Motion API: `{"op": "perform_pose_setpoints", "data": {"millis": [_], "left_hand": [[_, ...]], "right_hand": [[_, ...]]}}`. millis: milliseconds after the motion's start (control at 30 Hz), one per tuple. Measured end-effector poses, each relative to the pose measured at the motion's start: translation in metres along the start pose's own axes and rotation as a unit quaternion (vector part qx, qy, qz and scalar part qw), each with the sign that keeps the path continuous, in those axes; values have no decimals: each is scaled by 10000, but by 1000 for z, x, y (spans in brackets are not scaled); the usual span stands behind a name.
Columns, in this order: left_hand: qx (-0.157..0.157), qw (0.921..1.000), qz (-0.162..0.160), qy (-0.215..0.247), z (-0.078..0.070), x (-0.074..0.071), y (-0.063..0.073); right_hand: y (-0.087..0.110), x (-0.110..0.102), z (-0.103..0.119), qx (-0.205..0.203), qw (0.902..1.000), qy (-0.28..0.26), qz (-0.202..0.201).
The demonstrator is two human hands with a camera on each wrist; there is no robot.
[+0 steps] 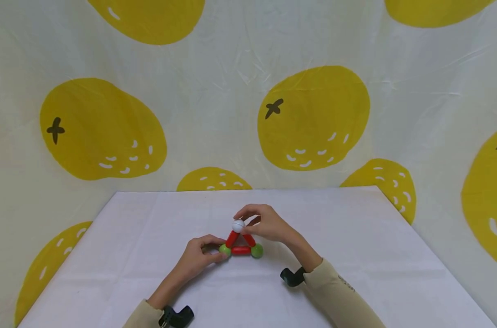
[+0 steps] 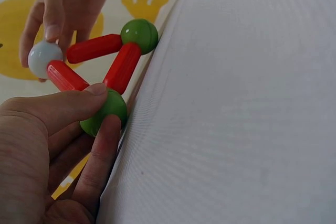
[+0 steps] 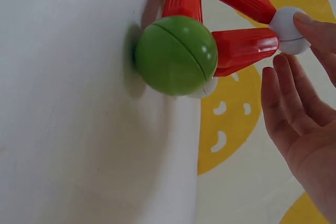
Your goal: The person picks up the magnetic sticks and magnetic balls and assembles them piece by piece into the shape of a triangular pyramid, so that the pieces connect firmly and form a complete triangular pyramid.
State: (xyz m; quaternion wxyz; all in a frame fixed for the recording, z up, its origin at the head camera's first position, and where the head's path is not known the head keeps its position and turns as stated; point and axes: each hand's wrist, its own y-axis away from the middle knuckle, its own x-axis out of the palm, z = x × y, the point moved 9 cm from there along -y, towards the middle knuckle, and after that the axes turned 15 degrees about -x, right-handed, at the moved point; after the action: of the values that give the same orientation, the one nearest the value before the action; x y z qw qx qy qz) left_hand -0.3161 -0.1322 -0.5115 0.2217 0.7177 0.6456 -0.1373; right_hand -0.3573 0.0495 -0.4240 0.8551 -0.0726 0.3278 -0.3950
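Note:
A triangle of red rods and balls stands on the white-covered table. One red rod point(image 1: 241, 251) lies along its base between the left green ball point(image 2: 107, 113) and the right green ball point(image 3: 176, 56). Two more rods slope up to a white ball point(image 1: 238, 225) at the top. My left hand point(image 1: 197, 257) pinches the left green ball between thumb and fingers. At the top, my right hand point(image 1: 266, 223) holds the white ball with thumb and fingertips. In the left wrist view, the end of the right-hand rod point(image 2: 94, 49) shows a small gap from the white ball.
Part of another white ball point(image 3: 206, 88) peeks out low behind the right green ball. The table point(image 1: 150, 218) has a white cloth over it. Behind it hangs a pale curtain point(image 1: 215, 114) printed with yellow fruit. Each wrist carries a dark camera point(image 1: 292, 276).

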Motion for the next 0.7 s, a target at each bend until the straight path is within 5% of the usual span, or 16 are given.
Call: {"op": "perform_pose_setpoints", "data": {"millis": [300,700], "left_hand": [[-18,10000,31,3,-2,-1,1],[-79,9999,44,-53,-5,-3,2]], "right_hand": [[5,3,-9,267,9977,276,555],[3,7,-4,-50,9947,167,1009]]}}
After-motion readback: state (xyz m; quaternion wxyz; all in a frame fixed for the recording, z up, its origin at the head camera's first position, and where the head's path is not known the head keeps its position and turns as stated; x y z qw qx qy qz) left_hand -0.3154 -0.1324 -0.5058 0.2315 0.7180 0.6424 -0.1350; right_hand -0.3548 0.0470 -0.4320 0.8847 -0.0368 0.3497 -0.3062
